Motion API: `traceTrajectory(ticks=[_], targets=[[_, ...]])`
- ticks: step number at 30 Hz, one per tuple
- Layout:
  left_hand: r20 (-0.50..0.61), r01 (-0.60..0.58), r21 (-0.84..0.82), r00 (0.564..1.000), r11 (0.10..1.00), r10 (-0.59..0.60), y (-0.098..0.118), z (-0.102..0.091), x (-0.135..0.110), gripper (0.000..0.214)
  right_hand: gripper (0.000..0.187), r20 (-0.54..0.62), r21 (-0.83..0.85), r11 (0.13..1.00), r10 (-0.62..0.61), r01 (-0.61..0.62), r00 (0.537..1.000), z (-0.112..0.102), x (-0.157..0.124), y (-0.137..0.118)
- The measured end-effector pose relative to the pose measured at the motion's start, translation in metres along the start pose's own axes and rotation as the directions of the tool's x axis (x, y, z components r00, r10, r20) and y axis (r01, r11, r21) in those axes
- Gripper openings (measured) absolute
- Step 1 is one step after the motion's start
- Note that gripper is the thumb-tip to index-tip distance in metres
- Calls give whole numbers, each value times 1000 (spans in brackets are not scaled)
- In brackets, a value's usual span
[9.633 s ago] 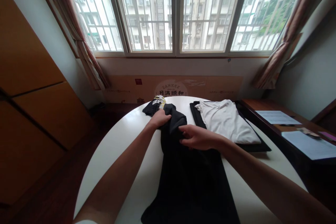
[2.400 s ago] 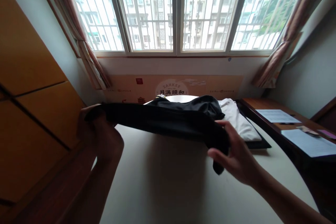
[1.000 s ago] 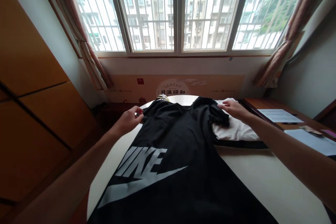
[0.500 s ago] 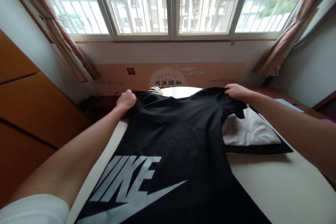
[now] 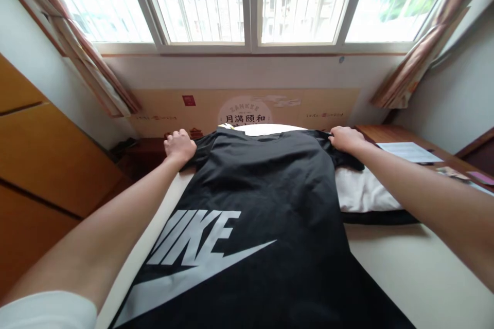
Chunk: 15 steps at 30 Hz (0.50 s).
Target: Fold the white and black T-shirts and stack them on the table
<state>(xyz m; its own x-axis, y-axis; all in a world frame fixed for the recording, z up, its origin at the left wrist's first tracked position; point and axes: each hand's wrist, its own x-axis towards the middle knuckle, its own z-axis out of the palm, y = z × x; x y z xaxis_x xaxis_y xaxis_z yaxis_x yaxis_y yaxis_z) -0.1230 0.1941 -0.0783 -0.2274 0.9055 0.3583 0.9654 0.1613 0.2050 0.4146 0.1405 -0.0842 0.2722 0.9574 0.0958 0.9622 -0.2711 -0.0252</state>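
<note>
A black T-shirt [image 5: 270, 185] with a large grey NIKE print and swoosh is spread out in front of me, its collar at the far end. At its left sleeve, my left hand [image 5: 180, 145] is closed on the cloth. The far right sleeve is pinched in my right hand [image 5: 345, 139]. Under the shirt is a pale table [image 5: 428, 272], and the shirt's lower edge runs out of view. White and black folded clothes [image 5: 366, 190] lie to the right, partly behind the sleeve and my right forearm.
Beyond the table, a printed beige board [image 5: 285, 108] leans below a barred window [image 5: 250, 5]. An orange-brown cabinet [image 5: 46, 154] stands at left. A wooden desk [image 5: 370, 133] with a sheet of paper [image 5: 409, 151] is at right. Curtains [image 5: 92, 67] hang on both sides.
The shirt has been drawn flatter and straighter, and its print now sits higher in view. Both sleeves remain gripped. The right sleeve has dropped lower over the folded clothes.
</note>
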Motion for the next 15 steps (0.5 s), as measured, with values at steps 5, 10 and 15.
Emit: traceTrajectory(ticks=[5,10,15], targets=[[46,-458,-203,878,865,476,34,8,-21,58,37,17,-58,998,15,-14,1000,-12,9,2],[199,-506,-231,812,831,549,46,33,-41,71,40,-1,-133,990,54,-53,999,-19,-6,-15],[180,-437,-60,880,898,440,59,22,-70,68,56,-191,-29,950,-312,312,931,-17,-75,-72]])
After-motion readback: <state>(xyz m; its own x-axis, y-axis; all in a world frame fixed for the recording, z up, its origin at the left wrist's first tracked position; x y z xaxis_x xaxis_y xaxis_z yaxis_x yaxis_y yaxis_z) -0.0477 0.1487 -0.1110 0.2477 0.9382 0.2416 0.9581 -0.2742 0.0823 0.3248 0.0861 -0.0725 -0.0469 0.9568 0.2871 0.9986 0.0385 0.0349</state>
